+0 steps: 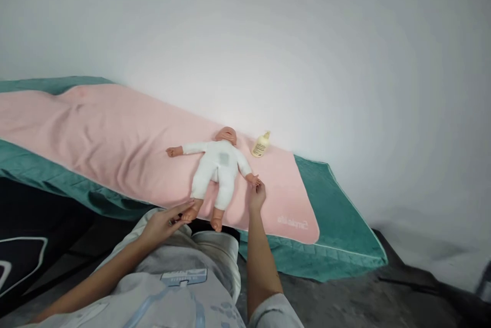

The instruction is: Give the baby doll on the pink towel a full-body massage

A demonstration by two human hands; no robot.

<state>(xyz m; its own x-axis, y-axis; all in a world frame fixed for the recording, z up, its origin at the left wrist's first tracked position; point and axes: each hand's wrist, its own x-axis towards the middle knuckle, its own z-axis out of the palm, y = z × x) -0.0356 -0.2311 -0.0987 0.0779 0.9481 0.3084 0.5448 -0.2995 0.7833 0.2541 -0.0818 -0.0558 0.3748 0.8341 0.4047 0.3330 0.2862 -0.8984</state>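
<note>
A baby doll [218, 164] with a white cloth body lies on its back, arms spread, on a pink blanket [141, 154]. Its head points toward the wall and its feet toward me. My left hand [164, 223] has its fingers and thumb about the doll's foot on the left, fingertips touching the ankle. With bent fingers, my right hand [257, 196] pinches the doll's small hand [252, 179] on the right. A pale yellow pump bottle [261, 145] stands on the blanket near the wall, to the right of the doll's head.
Beneath the blanket, a green quilted cover [322, 200] spreads over the narrow bed. A white wall [307, 51] runs along its far side. Below is a dark grey floor [337, 302]. A black item with white lines [26, 246] is at lower left.
</note>
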